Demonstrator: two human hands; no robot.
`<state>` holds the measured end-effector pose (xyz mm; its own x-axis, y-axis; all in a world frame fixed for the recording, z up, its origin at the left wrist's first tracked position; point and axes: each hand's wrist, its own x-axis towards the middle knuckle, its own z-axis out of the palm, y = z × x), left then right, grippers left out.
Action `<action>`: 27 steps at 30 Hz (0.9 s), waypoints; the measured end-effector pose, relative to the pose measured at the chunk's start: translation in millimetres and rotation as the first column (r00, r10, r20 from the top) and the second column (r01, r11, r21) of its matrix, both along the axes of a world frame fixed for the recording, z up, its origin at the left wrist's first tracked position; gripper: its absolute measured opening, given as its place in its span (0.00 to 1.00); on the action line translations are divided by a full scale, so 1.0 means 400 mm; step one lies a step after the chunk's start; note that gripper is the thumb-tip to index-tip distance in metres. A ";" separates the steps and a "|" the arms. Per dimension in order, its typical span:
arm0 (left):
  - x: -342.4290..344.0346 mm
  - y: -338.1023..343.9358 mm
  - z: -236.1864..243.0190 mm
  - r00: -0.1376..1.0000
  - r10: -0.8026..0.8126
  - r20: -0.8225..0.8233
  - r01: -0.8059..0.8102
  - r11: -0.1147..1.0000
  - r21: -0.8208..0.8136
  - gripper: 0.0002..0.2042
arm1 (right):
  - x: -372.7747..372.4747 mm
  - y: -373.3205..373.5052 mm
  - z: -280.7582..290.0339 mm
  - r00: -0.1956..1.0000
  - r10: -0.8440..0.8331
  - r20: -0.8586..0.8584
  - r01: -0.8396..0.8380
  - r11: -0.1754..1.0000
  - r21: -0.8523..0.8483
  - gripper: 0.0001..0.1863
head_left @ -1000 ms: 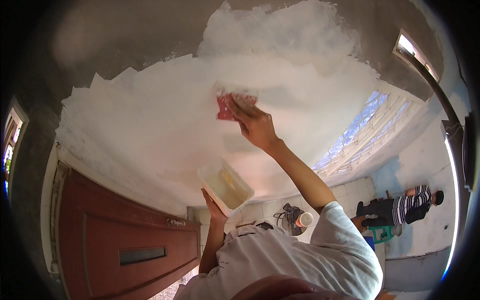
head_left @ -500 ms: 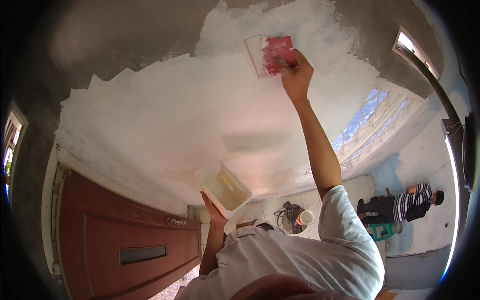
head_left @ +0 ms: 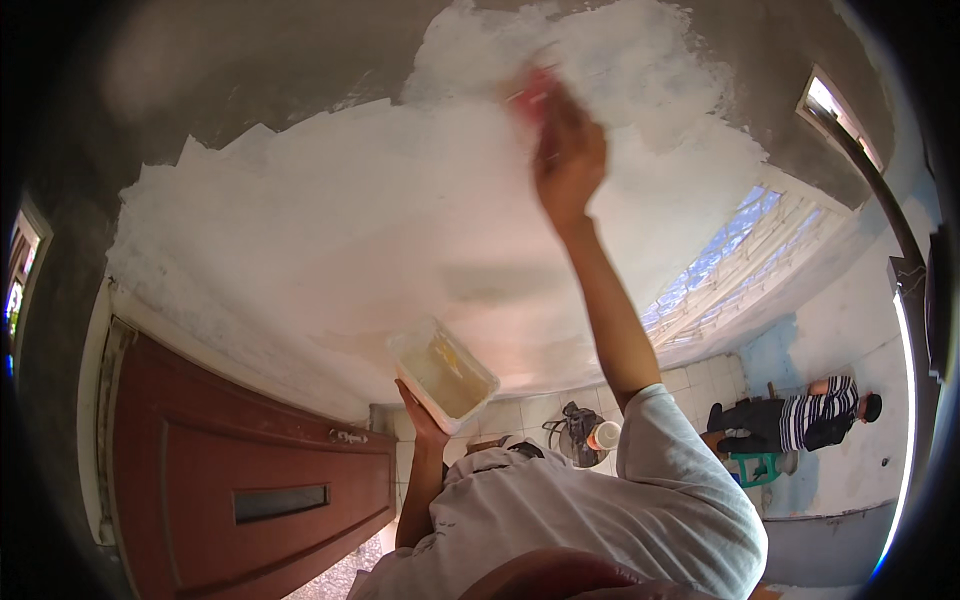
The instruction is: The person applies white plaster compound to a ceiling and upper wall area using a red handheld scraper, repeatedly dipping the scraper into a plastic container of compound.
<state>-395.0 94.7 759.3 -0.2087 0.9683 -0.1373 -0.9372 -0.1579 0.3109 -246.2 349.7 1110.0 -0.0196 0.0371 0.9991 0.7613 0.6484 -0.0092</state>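
Note:
High on the wall, my right hand [head_left: 572, 165] grips a red putty scraper [head_left: 537, 92], both smeared by motion. The blade's contact with the wall cannot be made out. Around it spreads a white putty coat [head_left: 300, 220] with ragged edges against bare grey plaster [head_left: 250, 60]. Lower down, my left hand [head_left: 424, 415] supports a pale rectangular plastic tub [head_left: 474, 408] from its left side and underneath. The tub is tilted, and a yellowish smear shows inside it.
A red-brown door [head_left: 270, 440] stands at lower left. A barred window [head_left: 715, 250] is on the right. Below lie a dark bag [head_left: 577, 430] and a white-lidded container [head_left: 604, 435] on the tiled floor. At right, a person in a striped shirt [head_left: 805, 415] is by a green stool [head_left: 755, 468].
My right hand has swung left and turned, and the scraper now shows blurred and more edge-on. My left hand keeps the tub in nearly the same place.

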 end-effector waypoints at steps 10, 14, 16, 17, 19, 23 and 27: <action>0.004 0.020 -0.002 0.999 -0.038 -0.015 0.038 0.998 0.045 0.37 | -0.109 -0.153 -0.309 0.724 0.657 0.209 -0.465 0.689 -0.556 0.19; -0.010 0.015 -0.027 0.999 0.012 -0.031 -0.012 1.000 0.001 0.36 | 0.002 -0.103 -0.129 0.858 0.502 -0.114 -0.508 0.861 -0.036 0.22; -0.023 0.017 -0.068 0.999 0.012 -0.033 -0.012 1.000 0.001 0.36 | 0.037 -0.061 -0.100 0.945 0.280 -0.168 -0.280 0.960 0.029 0.23; -0.023 0.017 -0.072 0.999 0.012 -0.034 -0.012 1.000 0.001 0.36 | 0.041 -0.043 -0.098 0.943 0.252 -0.219 -0.259 0.966 -0.001 0.25; -0.008 0.025 -0.055 0.999 -0.022 0.033 0.022 1.000 0.006 0.36 | 0.025 -0.026 -0.150 0.988 0.028 -0.149 -0.042 0.995 -0.089 0.31; 0.003 0.045 -0.064 1.000 0.014 0.017 -0.013 0.999 -0.050 0.38 | -0.101 -0.104 -0.269 0.957 0.280 0.074 -0.255 0.937 -0.239 0.37; 0.002 0.050 -0.101 1.000 -0.014 0.002 0.014 0.997 -0.071 0.38 | -0.089 -0.153 -0.323 0.772 0.635 -0.018 -0.484 0.570 -0.664 0.24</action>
